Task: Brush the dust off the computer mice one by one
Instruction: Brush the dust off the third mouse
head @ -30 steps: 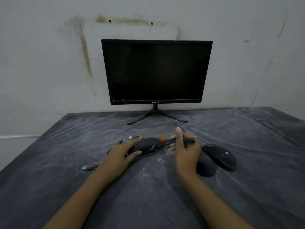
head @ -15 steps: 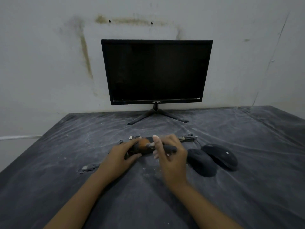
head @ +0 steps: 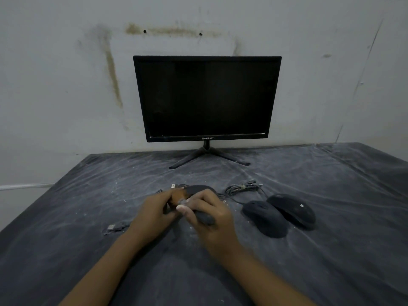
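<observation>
My left hand [head: 154, 214] grips a black computer mouse [head: 199, 189] lying on the dusty dark table cover [head: 88, 217]; most of that mouse is hidden by my fingers. My right hand [head: 212, 215] holds a small brush [head: 204, 218] by its dark handle, and its orange-brown bristle head [head: 178, 195] rests on the left part of the held mouse. Two more black mice lie side by side to the right: a plain one [head: 266, 218] and one with a small white mark [head: 292, 209].
A dark monitor [head: 207, 98] on a splayed stand is at the back against the stained wall. A bundled grey cable [head: 241, 187] lies behind the two mice. USB plugs lie near my left wrist [head: 111, 227] and behind the held mouse [head: 173, 185].
My right hand has swept the brush leftward across the held mouse, from its right end to its left part. The left hand has kept its grip; the two mice on the right are uncovered.
</observation>
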